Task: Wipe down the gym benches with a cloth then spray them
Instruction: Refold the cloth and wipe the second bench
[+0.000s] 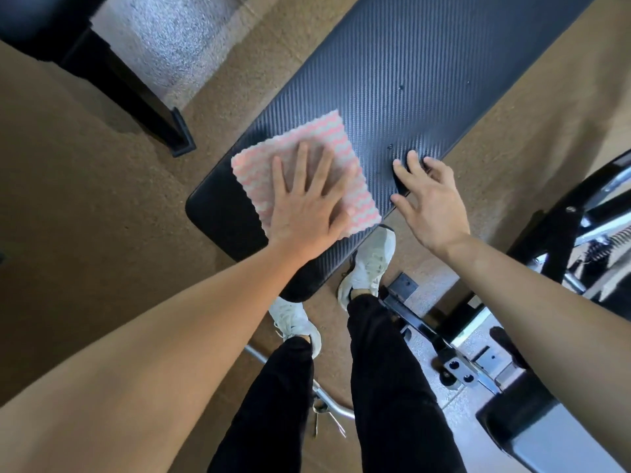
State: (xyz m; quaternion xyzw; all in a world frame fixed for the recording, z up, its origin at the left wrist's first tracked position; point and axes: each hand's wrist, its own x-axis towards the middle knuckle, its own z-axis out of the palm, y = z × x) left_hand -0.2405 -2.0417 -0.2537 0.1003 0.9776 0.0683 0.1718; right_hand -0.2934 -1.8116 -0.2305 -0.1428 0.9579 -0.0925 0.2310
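Two bare forearms up close: the left hand (307, 206) lies flat, fingers spread wide, pressing the pink-and-white cloth (327, 138) onto the gym bench (444, 80) at 11 o'clock. The cloth looks light and soft, grippy on that ribbed vinyl — palm pressure should drive it, no pinch needed. Right hand (433, 203) at 1 o'clock, fingers loose and open, tips on the pad's edge — likely steadying. A black steel frame (440, 339) crowds 4 o'clock. No spray bottle in sight.
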